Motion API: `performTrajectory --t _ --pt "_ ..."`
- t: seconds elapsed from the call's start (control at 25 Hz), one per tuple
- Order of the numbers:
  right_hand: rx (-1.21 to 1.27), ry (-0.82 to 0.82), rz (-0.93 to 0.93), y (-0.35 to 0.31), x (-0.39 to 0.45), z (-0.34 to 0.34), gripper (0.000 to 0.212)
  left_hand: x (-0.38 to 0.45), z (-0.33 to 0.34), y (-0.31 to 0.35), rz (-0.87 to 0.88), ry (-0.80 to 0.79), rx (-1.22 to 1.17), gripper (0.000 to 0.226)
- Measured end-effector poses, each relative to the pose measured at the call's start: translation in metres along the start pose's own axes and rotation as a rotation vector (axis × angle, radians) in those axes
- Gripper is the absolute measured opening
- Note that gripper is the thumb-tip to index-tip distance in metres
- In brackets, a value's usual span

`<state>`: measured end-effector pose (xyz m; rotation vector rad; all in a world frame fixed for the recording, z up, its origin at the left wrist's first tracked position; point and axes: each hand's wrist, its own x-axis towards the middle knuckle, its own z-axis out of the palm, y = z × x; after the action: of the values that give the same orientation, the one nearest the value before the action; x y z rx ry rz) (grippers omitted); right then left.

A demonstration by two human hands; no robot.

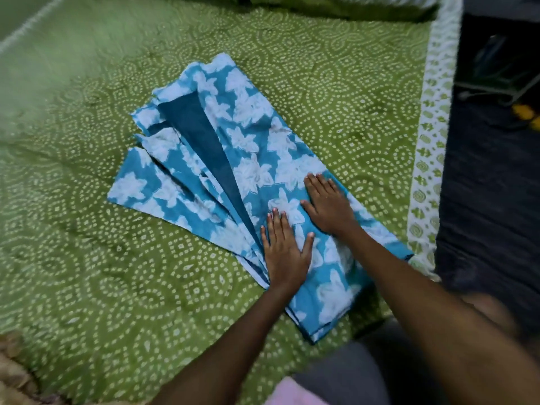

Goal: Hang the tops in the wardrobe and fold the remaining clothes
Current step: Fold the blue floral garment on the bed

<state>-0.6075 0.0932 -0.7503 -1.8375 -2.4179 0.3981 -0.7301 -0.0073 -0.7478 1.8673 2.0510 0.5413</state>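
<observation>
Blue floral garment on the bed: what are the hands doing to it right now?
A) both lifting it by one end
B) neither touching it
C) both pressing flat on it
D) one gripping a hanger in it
C: the left hand and right hand both lie palm-down with straight fingers on the blue floral garment, which lies spread on the green bedsheet.
</observation>
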Motion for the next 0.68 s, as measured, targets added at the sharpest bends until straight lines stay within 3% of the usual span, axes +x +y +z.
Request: performTrajectory --t 0.24,0.32,0.44,0.6,0.68 --pt "0.071 0.082 0.471 -0.038 -0.049 0.003 0.068 0.032 -0.041 -0.013 -0.284 -0.099 -0.265 0.089" --pt "0.113 0.056 0.402 -0.069 -0.045 0.009 0.07 0.058 -0.052 -0.025 -0.331 -0.04 -0.388 0.084" --pt "0.127 0.049 0.2 -0.1 -0.033 0.02 0.072 0.107 -0.064 -0.047 -0.424 0.075 -0.808 0.06" --pt "0.2 0.083 0.152 -0.109 -0.001 0.021 0.076 0.184 -0.076 -0.072 -0.725 -0.04 -1.393 0.012" --pt "0.235 0.104 0.109 -0.11 0.008 0.023 0.074 0.221 -0.079 -0.082 -0.749 -0.125 -1.553 0.006"
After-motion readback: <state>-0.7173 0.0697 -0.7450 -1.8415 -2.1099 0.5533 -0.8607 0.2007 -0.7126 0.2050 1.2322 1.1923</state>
